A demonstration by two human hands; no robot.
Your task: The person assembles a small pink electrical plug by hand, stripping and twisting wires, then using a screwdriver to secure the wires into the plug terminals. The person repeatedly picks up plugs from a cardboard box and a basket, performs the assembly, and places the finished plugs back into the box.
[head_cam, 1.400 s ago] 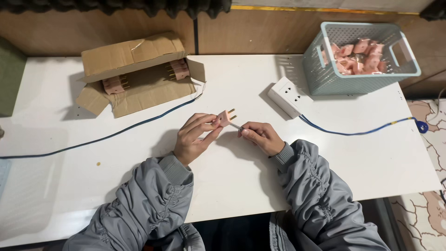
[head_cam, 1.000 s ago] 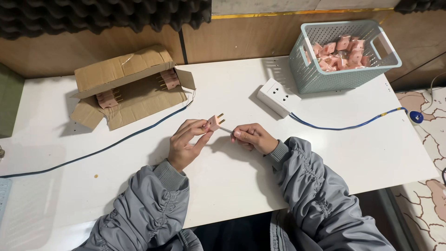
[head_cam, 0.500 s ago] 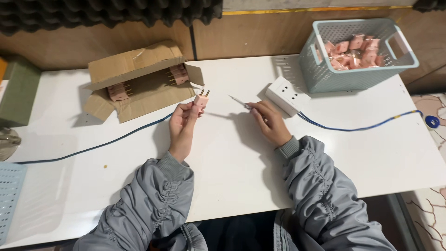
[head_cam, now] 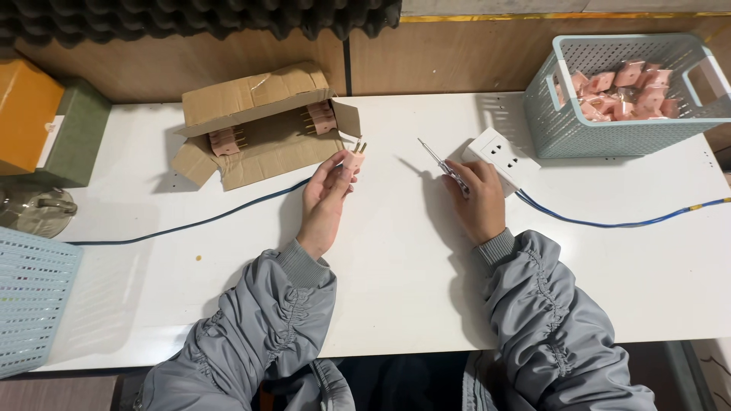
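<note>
Worktop (head_cam: pixel 396 304): white, wall-backed, carrying all items below.
Carton (head_cam: pixel 259 125): brown cardboard, flaps open, lying at rear left; pink plugs with brass pins in rows inside.
Basket (head_cam: pixel 632 137): pale blue plastic, perforated, rear right; filled with pink parts, apparently bagged, though the view is too small to be sure.
Second basket (head_cam: pixel 34 304): same colour, at left edge, partly out of frame.
Cable (head_cam: pixel 190 223): blue, running from left edge across the worktop towards the socket.
Socket (head_cam: pixel 500 154): white block, just beside the right hand, between it and the basket.
Left hand (head_cam: pixel 326 199): raised off the worktop near the carton, fingers closed on a plug (head_cam: pixel 354 158), pink, pins pointing up and away.
Right hand (head_cam: pixel 478 199): resting on the worktop, closed round a screwdriver (head_cam: pixel 440 162), thin, tip pointing towards the plug, well apart from it.
</note>
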